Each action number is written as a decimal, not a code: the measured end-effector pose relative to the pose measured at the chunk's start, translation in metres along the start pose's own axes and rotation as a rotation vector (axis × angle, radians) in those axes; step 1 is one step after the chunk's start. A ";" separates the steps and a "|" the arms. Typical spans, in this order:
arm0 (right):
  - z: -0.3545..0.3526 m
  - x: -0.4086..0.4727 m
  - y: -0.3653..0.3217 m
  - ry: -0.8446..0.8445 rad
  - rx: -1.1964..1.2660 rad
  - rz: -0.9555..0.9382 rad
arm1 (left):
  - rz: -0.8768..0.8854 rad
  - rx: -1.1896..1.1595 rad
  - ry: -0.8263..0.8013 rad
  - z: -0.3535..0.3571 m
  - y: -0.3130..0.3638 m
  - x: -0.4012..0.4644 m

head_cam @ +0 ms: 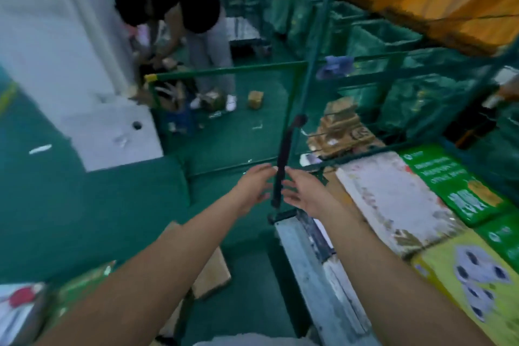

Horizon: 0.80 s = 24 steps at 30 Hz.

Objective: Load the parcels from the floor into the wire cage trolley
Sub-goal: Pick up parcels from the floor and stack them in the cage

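Hands first: the left hand and the right hand are both stretched forward with fingers loosely spread, one on each side of a slim black rod that slants up from the near corner of the wire cage trolley. Neither hand has closed on it; whether a fingertip already brushes it I cannot tell through the blur. Both hold nothing.

To my eye the person is about to deal with that rod, a latch bar or strap perhaps, before more loading. It would go best gripped low and high at once, so the thin piece does not swing against the mesh.

Inside the trolley, to the right of the hands, parcels already lie packed: a flat white parcel with a scuffed, papery top, a glossy green box printed in white, and a yellow carton with round grey pictures. Beyond them sits a stack of brown cardboard parcels. On the green floor, near the left forearm, a flat brown cardboard parcel still waits. Further off, another person bends over scattered boxes, one small brown cube standing apart.
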State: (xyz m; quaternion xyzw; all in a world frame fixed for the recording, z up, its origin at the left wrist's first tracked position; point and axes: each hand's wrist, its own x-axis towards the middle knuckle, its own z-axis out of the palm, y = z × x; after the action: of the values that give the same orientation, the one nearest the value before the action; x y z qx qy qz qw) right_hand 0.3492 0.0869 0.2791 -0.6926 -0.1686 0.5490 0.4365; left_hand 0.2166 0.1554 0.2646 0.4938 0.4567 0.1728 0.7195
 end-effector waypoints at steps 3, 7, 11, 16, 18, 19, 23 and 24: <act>0.059 0.016 0.007 -0.100 -0.096 0.018 | 0.009 -0.023 0.156 -0.057 -0.021 -0.016; 0.114 0.023 0.017 -0.248 -0.234 0.023 | 0.014 -0.055 0.353 -0.109 -0.045 -0.036; 0.147 0.033 0.026 -0.374 -0.301 0.057 | -0.010 -0.140 0.510 -0.137 -0.064 -0.053; 0.172 0.053 0.031 -0.516 -0.416 0.077 | -0.037 -0.317 0.696 -0.154 -0.086 -0.067; 0.175 0.062 0.030 -0.556 -0.460 0.071 | -0.062 -0.396 0.768 -0.149 -0.090 -0.073; 0.176 0.067 0.029 -0.575 -0.476 0.071 | -0.070 -0.425 0.800 -0.147 -0.091 -0.075; 0.183 0.087 0.021 -0.669 -0.570 0.079 | -0.118 -0.469 0.930 -0.140 -0.094 -0.079; 0.185 0.092 0.021 -0.687 -0.596 0.076 | -0.122 -0.480 0.960 -0.141 -0.097 -0.079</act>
State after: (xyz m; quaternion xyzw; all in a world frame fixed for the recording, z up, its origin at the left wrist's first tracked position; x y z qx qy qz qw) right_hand 0.2077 0.2180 0.2036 -0.5714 -0.4287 0.6901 0.1161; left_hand 0.0390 0.1341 0.2059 0.1536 0.7097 0.4366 0.5311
